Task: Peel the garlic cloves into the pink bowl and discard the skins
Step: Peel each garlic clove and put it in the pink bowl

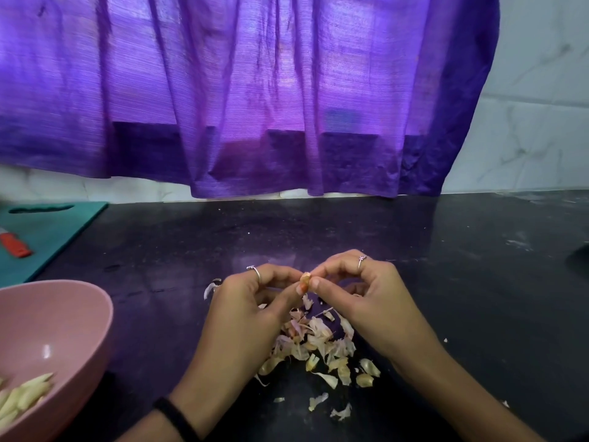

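Cloves (pixel 22 393) fill your bowl (pixel 73 317); skins (pixel 318 346) undiscarded; both hands, left (pixel 255 301) and right (pixel 360 291), pinch seemingly another clove (pixel 306 277).

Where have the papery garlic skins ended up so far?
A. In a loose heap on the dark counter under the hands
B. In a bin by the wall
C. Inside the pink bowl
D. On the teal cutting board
A: the garlic skins lie scattered on the dark counter below both hands, while the pink bowl holds only peeled cloves.
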`<action>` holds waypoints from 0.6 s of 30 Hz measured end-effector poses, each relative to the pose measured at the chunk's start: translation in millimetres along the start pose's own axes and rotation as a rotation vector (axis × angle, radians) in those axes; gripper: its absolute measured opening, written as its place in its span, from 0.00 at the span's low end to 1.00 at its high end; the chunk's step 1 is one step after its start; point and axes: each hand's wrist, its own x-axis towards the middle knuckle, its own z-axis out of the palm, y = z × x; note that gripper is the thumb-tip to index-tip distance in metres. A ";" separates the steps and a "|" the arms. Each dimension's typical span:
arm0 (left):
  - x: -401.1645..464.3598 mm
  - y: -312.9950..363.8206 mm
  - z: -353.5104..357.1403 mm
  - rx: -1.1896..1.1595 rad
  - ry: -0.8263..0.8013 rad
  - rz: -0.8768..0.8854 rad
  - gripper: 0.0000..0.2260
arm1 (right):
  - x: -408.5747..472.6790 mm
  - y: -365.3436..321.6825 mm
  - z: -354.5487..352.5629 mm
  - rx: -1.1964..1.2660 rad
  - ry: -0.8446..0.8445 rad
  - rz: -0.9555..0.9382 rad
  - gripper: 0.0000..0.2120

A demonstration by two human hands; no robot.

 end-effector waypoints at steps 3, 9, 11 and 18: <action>0.7 0.1 0.4 -0.009 -0.003 0.002 0.03 | 0.2 1.1 0.1 0.000 0.003 -0.003 0.04; -1.5 4.2 0.5 -0.040 -0.037 -0.011 0.04 | -0.8 0.9 -2.3 0.108 -0.055 0.050 0.03; -1.8 5.1 0.4 -0.033 -0.046 -0.014 0.06 | -1.0 -0.2 -3.9 0.128 -0.070 0.050 0.02; -2.2 6.8 0.0 -0.020 -0.063 -0.024 0.02 | -1.9 -3.0 -6.1 0.141 -0.075 0.012 0.02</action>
